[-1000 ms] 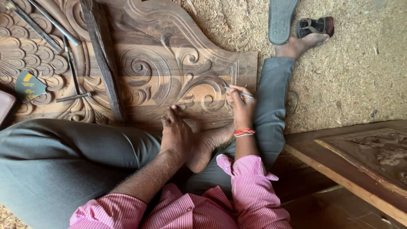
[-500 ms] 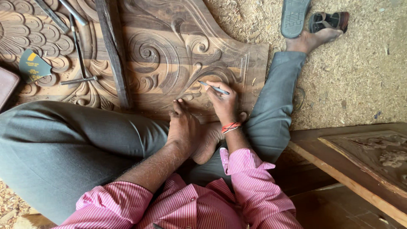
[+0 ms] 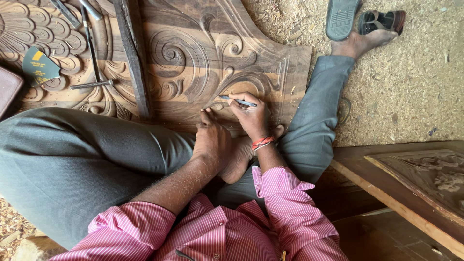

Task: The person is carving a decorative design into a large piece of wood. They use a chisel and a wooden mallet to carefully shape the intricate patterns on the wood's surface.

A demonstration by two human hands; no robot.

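1. Metal tools laid aside on carved wooden panel, within reach.
2. Left hand empty, loosely flat, fingertips pressing panel edge to steady.
3. Right hand pinching pencil, tip against scroll carving.

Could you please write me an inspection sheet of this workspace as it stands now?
Surface: carved panel lies flat on a floor of sawdust.
Job's things: pen with its tip on the panel.
Clutter: metal tools, a wooden strip and a dark card on the panel; sandals by the foot.
Hands: right hand holds the pen; left hand rests on the panel's edge, fingers down.
Cables: nothing seen.
Surroundings: second carved panel at the right.
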